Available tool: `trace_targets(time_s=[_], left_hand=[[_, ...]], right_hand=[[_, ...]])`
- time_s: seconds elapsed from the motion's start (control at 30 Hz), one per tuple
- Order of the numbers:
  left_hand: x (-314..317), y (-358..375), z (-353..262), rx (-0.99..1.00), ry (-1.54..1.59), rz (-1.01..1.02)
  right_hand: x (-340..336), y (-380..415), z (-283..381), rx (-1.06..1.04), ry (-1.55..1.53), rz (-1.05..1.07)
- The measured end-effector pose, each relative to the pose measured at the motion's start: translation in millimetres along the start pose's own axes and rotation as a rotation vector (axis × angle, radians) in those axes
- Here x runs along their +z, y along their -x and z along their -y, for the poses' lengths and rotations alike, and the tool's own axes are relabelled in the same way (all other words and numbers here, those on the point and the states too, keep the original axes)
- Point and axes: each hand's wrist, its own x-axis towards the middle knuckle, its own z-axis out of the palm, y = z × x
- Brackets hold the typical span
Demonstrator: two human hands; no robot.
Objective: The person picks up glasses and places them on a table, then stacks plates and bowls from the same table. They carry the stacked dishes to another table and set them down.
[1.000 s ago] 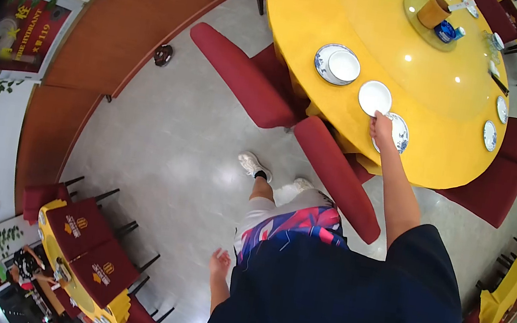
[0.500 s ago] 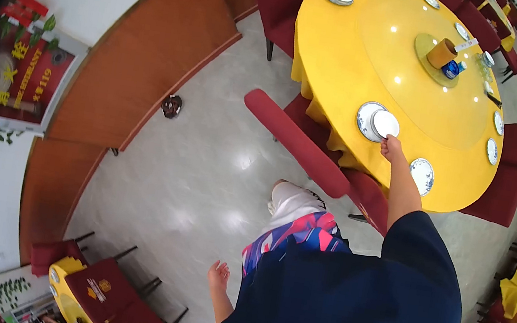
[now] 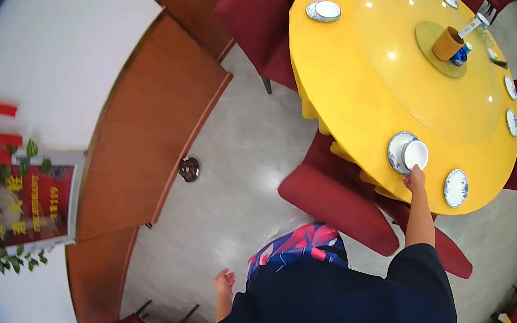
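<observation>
My right hand [image 3: 413, 179] reaches over the near edge of the round table and grips a small white bowl [image 3: 415, 153] by its near rim. The bowl overlaps the right side of a blue-patterned white plate [image 3: 396, 152]. Another patterned plate [image 3: 456, 188] lies on the cloth to the right of that hand. Low at my left side hangs my left hand [image 3: 225, 281], holding nothing, its fingers loosely apart above the grey floor.
A yellow cloth [image 3: 337, 80] covers the table. Toward the centre stand a brown container [image 3: 448, 44] and a blue item [image 3: 459, 56]. Red chairs [image 3: 339, 204] stand between me and the table. Wood panelling [image 3: 144, 118] lines the wall at left.
My view has shifted, so the table's near place setting sits lower and farther right. My right hand still grips the bowl over the plate; my left hand still hangs at my side.
</observation>
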Motion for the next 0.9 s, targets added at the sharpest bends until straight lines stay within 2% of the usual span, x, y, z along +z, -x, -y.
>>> trace_targets(time_s=[0.03,0.1,0.13,0.17,0.23,0.27,0.33,0.37,0.43,0.57,0.63,0.7,0.8,0.9], left_hand=[[0.4,-10.0,-25.6,0.028,-0.076,0.015],[4.3,-30.5,-76.7,0.117,-0.149,0.019],[4.6,-35.1,-94.9,0.193,-0.197,0.029],[9.1,-39.1,-112.8,0.184,-0.206,0.034],[26.1,-54.6,-153.2,0.21,-0.25,0.023],[33.8,-61.2,-170.4,0.221,-0.314,0.046],[46.9,-72.2,-199.4,0.234,-0.381,0.109],[53.3,-79.5,-215.5,0.255,-0.431,0.172],[62.3,-108.7,-242.5,0.281,-0.533,0.242],[88.8,-172.8,-315.3,0.374,-0.648,0.381],[99.1,-210.1,-351.7,0.368,-0.592,0.367],[119.6,-239.8,-387.4,0.365,-0.52,0.352],[139.6,-266.2,-445.0,0.309,-0.375,0.32],[171.1,-301.8,-494.5,0.263,-0.416,0.379]], right_hand=[[7.0,-1.3,0.4,0.013,-0.017,-0.005],[8.2,3.1,-3.6,-0.148,0.253,-0.161],[7.8,7.7,1.6,-0.173,0.335,-0.17],[14.6,13.6,3.3,-0.167,0.34,-0.181],[31.7,11.3,7.5,-0.124,-0.07,-0.299],[39.3,8.4,11.4,-0.124,-0.073,-0.31],[51.2,6.9,6.0,-0.151,-0.222,-0.467],[55.5,7.8,3.5,-0.144,-0.227,-0.479],[59.7,-0.7,2.3,-0.288,-0.214,-0.476],[85.9,12.3,14.4,-0.224,-0.274,-0.588],[115.9,47.6,32.5,-0.273,-0.384,-0.592],[151.1,81.0,53.7,-0.4,-0.507,-0.497],[202.5,93.2,67.7,-0.342,-0.552,-0.462],[269.5,109.6,92.0,-0.288,-0.55,-0.476]])
